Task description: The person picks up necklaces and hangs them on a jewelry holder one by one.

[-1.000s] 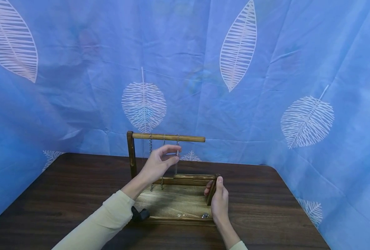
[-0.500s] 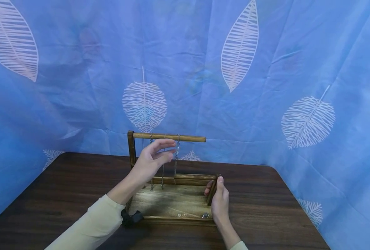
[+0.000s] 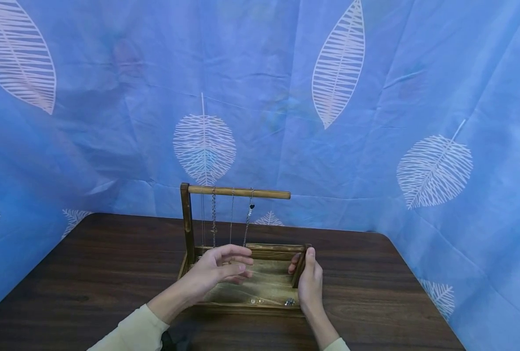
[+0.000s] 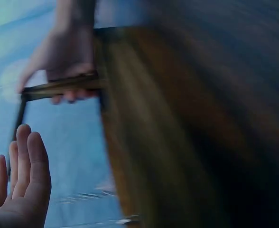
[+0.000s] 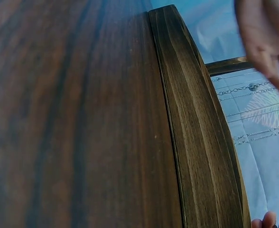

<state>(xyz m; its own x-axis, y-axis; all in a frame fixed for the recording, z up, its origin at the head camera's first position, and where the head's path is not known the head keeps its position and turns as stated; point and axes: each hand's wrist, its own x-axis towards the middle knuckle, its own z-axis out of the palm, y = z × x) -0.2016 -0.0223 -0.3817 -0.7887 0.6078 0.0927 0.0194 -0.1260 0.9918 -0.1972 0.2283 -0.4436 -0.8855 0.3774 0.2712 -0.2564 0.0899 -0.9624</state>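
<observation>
A wooden jewelry stand (image 3: pixel 264 194) with a high bar, a lower bar and a tray base stands on the table. Several silver necklaces (image 3: pixel 213 214) hang from the high bar; the rightmost necklace (image 3: pixel 247 226) carries a small dark heart-shaped charm (image 3: pixel 252 206). My left hand (image 3: pixel 216 270) hovers over the tray, fingers loosely bent and holding nothing; it hides the necklaces' lower ends. With thumb in front and fingers behind, my right hand (image 3: pixel 311 285) grips the short right post (image 3: pixel 299 273). In the left wrist view, my right hand (image 4: pixel 73 52) holds that post.
Small shiny pieces of jewelry (image 3: pixel 289 302) lie at the tray's front right, with a few tiny clear ones (image 3: pixel 256 301) left of them. A dark wood table (image 3: pixel 374 292) extends around the stand. Behind it hangs a blue curtain (image 3: pixel 269 73) printed with white leaves.
My left hand has let go of the rightmost necklace, drawn back left and lowered to the tray. The necklace now hangs free with its charm showing. My right hand stays on the post.
</observation>
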